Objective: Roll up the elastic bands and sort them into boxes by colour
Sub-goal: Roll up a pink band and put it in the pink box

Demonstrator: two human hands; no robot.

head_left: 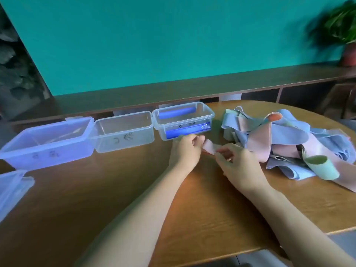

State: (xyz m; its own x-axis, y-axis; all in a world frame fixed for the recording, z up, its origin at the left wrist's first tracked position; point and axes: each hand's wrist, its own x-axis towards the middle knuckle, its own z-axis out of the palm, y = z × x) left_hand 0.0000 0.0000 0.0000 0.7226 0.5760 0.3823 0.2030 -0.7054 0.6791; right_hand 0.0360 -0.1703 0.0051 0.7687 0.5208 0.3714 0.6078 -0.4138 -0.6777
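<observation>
A pink elastic band (pixel 210 147) stretches between my two hands just in front of the right box. My left hand (pixel 185 149) pinches its left end with curled fingers. My right hand (pixel 238 162) grips the other end, which trails toward the pile of pink, blue and green bands (pixel 285 139) on the right. Three clear plastic boxes stand in a row: a left box (pixel 48 139), a middle box (pixel 123 130), and a right box (pixel 183 120) holding blue rolls.
Part of a fourth plastic container (pixel 13 187) shows at the left edge. The wooden table (pixel 96 199) ends close below my forearms. A long wooden shelf (pixel 173 93) runs behind the boxes, with a potted plant (pixel 341 29) at far right.
</observation>
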